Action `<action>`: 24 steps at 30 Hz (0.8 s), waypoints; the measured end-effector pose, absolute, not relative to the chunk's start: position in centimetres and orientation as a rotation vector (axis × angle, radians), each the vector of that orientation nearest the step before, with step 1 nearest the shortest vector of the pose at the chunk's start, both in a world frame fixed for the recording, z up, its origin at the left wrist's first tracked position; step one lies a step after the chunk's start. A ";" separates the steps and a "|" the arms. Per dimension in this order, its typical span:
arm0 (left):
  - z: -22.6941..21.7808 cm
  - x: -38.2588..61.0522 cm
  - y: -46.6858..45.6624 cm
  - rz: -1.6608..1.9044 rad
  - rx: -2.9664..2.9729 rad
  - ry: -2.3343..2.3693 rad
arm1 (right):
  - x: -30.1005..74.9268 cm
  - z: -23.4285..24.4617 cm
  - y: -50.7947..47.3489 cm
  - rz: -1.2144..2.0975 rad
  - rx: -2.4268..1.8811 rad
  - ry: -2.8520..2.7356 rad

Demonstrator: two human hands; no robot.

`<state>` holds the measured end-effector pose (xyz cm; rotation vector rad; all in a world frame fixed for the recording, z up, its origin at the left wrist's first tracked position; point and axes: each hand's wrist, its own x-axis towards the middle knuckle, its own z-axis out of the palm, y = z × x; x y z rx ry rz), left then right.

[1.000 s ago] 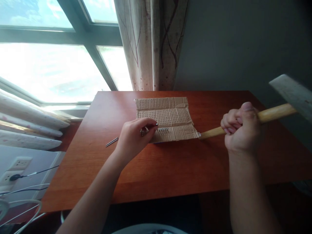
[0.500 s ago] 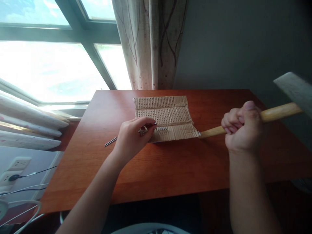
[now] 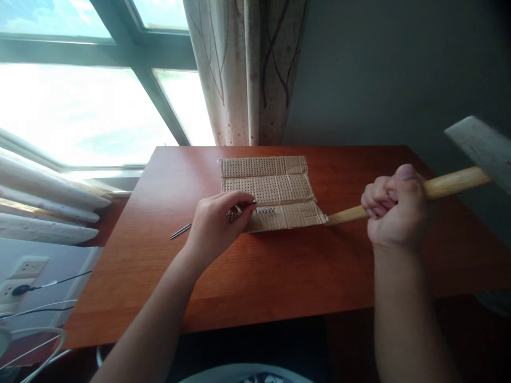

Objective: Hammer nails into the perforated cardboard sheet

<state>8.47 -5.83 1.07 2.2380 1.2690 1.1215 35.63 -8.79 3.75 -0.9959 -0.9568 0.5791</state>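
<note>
A nail (image 3: 254,201) stands pinched between the thumb and forefinger of my left hand (image 3: 217,223), only its head showing. Beneath that hand lies a creased sheet of cardboard (image 3: 295,214) full of rows of small holes. Just right of my fingertips a short row of nails (image 3: 265,210) sticks in the sheet. More small metal pieces (image 3: 233,214) show through the gap of my curled fingers. My right hand (image 3: 397,207) is wrapped round the wooden handle of a hammer (image 3: 455,182), raised over the table's right side; its grey metal head (image 3: 479,141) runs out of view.
Loose long nails (image 3: 180,231) lie on the reddish wooden table (image 3: 287,276), left of the cardboard. A window (image 3: 80,111) and curtains (image 3: 243,74) stand behind. Cables and a wall socket (image 3: 27,267) are at the lower left, and a white rim (image 3: 243,371) shows at the bottom.
Both hands hold almost the same pose. The hammer shows only a very slight shift to the left, together with the whole view.
</note>
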 end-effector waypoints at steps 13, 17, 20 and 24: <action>1.3 8.5 -5.9 1.082 2.269 1.297 | 35.5 4.0 -9.0 0.491 -1.187 -1.010; 1.3 8.6 -5.9 1.076 2.279 1.285 | 35.7 3.9 -9.0 0.495 -1.173 -1.011; 1.3 8.6 -5.8 1.082 2.282 1.256 | 35.7 3.9 -9.0 0.526 -1.140 -0.991; 0.8 8.7 -5.7 1.085 2.257 1.233 | 35.7 3.9 -9.1 0.550 -1.089 -0.992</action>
